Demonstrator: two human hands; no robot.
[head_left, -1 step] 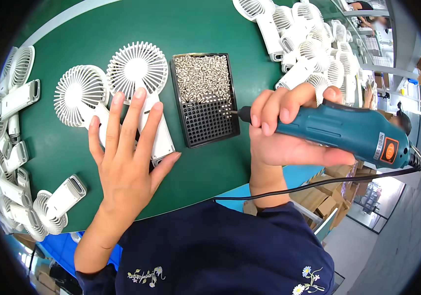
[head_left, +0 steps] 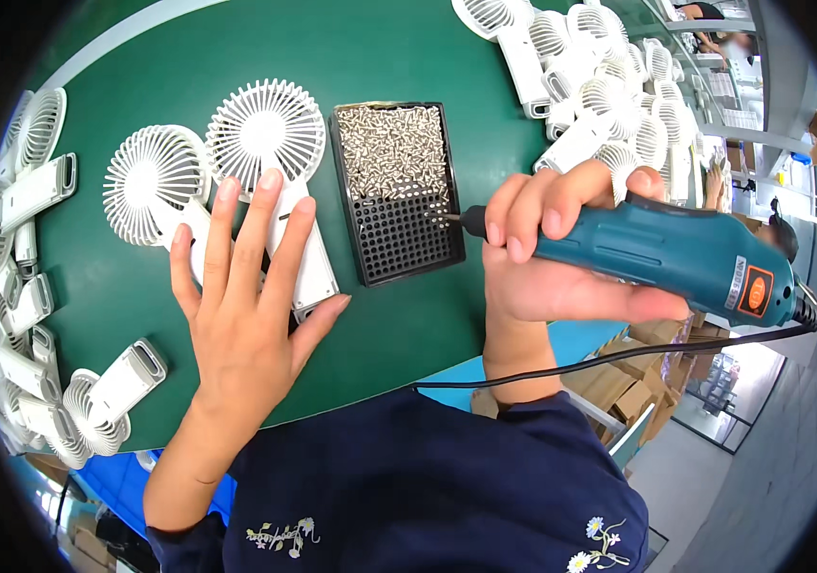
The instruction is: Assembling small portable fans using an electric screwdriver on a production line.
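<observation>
Two white handheld fans lie side by side on the green table, a left fan and a right fan. Across their handles rests my left hand, fingers spread, covering part of both. My right hand is wrapped round a teal electric screwdriver, held nearly level with its bit pointing left. The bit's tip is over the right side of a black screw tray. Loose silvery screws heap in the tray's far half; the near half is a grid of holes, with some screws standing along its right side.
Many white fans pile up at the far right and along the left edge of the green table. A black cord runs from the screwdriver past my right wrist. Cardboard boxes stand below the table at right; another person's arm shows far right.
</observation>
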